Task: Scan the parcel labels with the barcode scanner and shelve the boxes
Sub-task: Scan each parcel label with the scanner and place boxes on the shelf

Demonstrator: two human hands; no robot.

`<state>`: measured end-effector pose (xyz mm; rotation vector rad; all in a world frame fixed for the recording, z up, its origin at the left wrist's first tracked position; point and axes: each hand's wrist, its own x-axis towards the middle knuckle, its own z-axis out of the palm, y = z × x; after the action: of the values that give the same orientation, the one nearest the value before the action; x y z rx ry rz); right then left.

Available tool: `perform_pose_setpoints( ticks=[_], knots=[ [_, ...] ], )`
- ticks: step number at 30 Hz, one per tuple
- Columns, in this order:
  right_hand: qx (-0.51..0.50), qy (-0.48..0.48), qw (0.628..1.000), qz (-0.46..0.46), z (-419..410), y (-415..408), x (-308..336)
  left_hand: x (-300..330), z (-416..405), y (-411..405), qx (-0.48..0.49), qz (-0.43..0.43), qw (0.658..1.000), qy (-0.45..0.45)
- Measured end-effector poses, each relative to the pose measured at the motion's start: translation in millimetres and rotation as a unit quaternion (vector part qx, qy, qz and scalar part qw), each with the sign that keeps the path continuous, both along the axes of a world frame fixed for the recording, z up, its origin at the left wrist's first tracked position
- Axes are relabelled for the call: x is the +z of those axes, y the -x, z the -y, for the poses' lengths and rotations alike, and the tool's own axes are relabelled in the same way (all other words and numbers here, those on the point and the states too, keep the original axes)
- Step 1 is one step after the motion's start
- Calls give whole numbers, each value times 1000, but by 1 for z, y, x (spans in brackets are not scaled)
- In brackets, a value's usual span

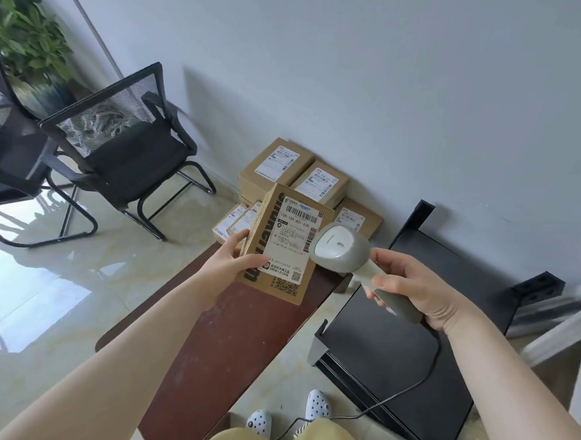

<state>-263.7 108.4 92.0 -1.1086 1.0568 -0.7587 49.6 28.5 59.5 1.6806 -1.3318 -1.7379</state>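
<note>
Parcel: your left hand [230,258] has its grip on a cardboard box [282,243], thumb across the lower edge of its label [289,240], fingers curled round the left side; you hold it in the air above the far end of the brown table [227,345], label face up toward you.
Scanner: your right hand [414,288] wraps its grip round the handle of the grey barcode scanner [343,248]; its head sits just beside the label's right edge, overlapping the box's right side.
Cable: a dark cord [418,380] runs from the handle down toward the floor.
Waiting boxes: more labelled parcels [293,175] lie stacked on the floor against the wall, behind the held box.
Shelf: a black shelf unit [392,362] stands to your right.
Surroundings: two black mesh chairs [123,148] stand on the glossy floor at left.
</note>
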Motion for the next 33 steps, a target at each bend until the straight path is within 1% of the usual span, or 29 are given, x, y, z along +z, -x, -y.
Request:
perform_pose_setpoints(
  ticks=[2,4,6,8,10,11,15,21,25,30,33],
  knots=[
    [-52,-32,997,50,-3,-9,-1,-1,0,3,6,3,1000,2],
    [-113,-61,984,122,-6,-24,-1,-2,-2,7,19,4,1000,4],
    [-177,-104,958,203,-9,-43,1,-3,-3,13,39,-1,999,8],
    [-226,-155,920,280,-10,-58,3,-5,-4,18,59,-8,998,8],
    [-250,-182,891,331,-9,-69,6,-6,-6,23,76,-7,997,12],
    [-253,-186,885,343,-8,-73,8,-7,-6,25,82,-6,996,15],
    [-249,-200,882,346,-5,-83,14,-9,-6,33,93,-2,995,27],
    [-273,-212,889,300,-2,-87,13,-8,-7,40,90,20,995,29],
    [-273,-204,894,291,-1,-88,12,-8,-8,42,86,22,996,27],
    [-268,-191,894,304,-2,-85,10,-10,-6,43,85,24,996,23],
    [-290,-174,900,274,-2,-79,6,-11,-6,43,84,16,996,19]
  ],
)
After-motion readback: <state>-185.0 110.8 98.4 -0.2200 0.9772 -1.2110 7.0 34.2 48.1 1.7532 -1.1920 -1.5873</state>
